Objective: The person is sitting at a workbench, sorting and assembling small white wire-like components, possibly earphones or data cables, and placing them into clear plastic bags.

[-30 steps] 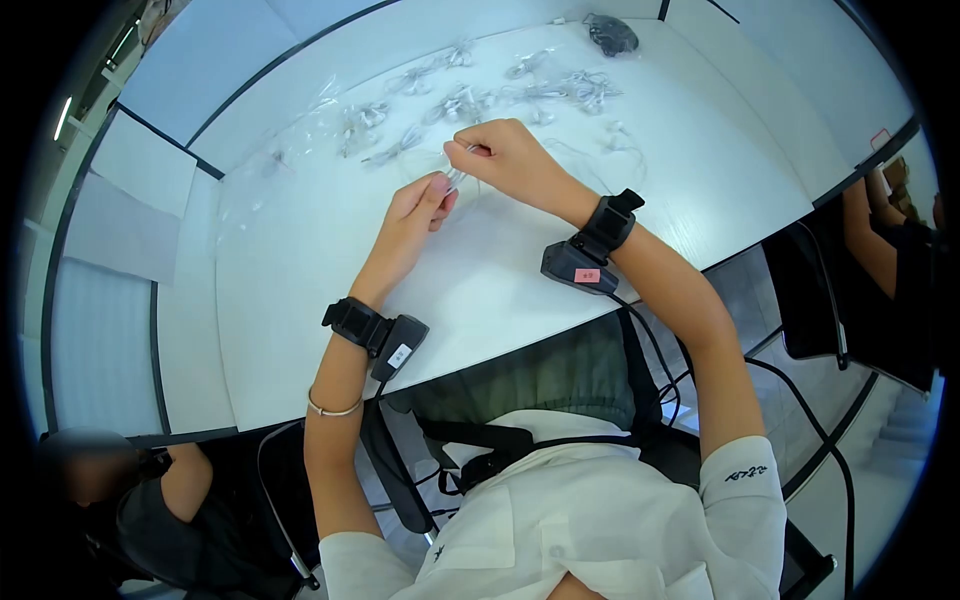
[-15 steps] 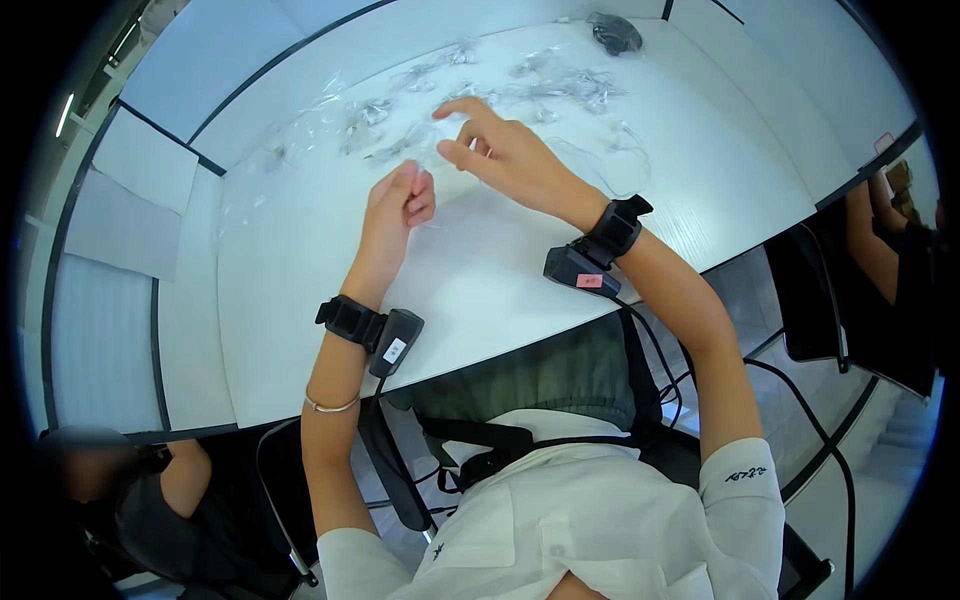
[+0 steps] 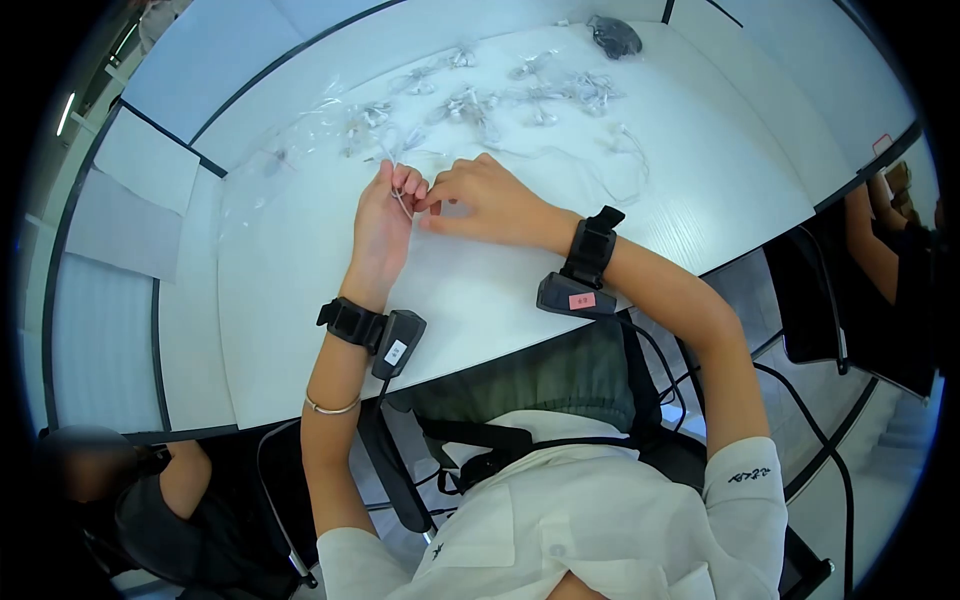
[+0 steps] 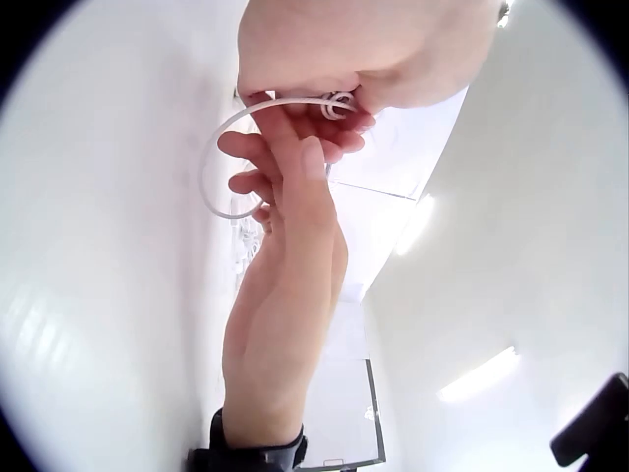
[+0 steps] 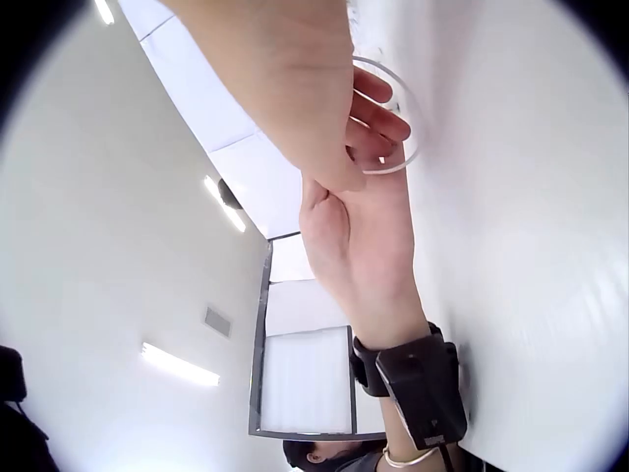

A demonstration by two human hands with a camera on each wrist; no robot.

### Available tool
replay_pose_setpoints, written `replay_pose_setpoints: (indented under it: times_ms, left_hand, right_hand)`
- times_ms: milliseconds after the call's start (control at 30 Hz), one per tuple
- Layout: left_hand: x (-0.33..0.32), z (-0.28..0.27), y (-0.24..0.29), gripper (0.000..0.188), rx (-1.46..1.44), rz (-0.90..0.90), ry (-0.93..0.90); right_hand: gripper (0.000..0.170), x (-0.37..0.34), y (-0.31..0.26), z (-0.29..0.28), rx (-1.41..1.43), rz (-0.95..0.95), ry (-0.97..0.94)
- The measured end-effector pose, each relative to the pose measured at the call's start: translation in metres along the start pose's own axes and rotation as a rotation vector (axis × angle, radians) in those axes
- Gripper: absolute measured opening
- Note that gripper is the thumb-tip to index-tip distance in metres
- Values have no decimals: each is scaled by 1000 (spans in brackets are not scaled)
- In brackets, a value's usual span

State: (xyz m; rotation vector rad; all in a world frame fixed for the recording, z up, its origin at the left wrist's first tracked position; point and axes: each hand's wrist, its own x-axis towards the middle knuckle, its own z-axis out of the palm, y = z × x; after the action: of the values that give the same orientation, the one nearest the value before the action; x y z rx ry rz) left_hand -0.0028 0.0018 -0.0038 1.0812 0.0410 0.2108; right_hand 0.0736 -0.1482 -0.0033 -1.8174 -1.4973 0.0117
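Note:
My left hand [image 3: 378,232] is raised over the white table [image 3: 300,330], palm side up, its curled fingers gripping a small coil of thin white cable [image 4: 339,104]. One wide loop of this cable [image 4: 203,172] swings out of the coil and passes behind the fingers of the other hand. Close beside it is my right hand [image 3: 492,200], its thumb and index finger apart and their tips right at the cable. In the right wrist view the loop [image 5: 417,138] curves past the left fingers; part of the coil is hidden inside the left palm.
Several bundled cables in clear bags [image 3: 465,105] lie across the back of the table. A loose white cable [image 3: 640,170] curves over the tabletop at right. A dark bundle [image 3: 615,37] sits in the far corner. Low panels enclose the table; other people sit at both sides.
My right hand lifted away from the left with its index finger extended, then came down and back beside it. The left hand has turned palm up, still gripping the cable.

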Motion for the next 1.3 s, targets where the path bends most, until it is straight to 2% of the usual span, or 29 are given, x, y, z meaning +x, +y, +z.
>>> replay_pose_setpoints:
  times_ms: [333,433,733,933,1133,1300]
  left_hand:
    - [-6,10,4,29,-32,-58,61]
    - [-6,11,4,29,-56,-46,28]
    - [-5,6,3,30,84,7,119]
    - [-6,8,3,30,217,9,151]
    - [-5,5,1,32,323,19,250]
    - [-4,4,-3,33,365,-57,196]
  right_hand:
    - [12,1,-10,5,-28,30,-61]
    - [10,0,-6,11,-41,-46,-9]
    - [9,2,0,-4,-92,54,79]
    - [11,2,-3,-7,-143,-30,256]
    - [11,3,-11,-12,-98,-41,290]
    - [6,4,-5,-11,-155,-65,269]
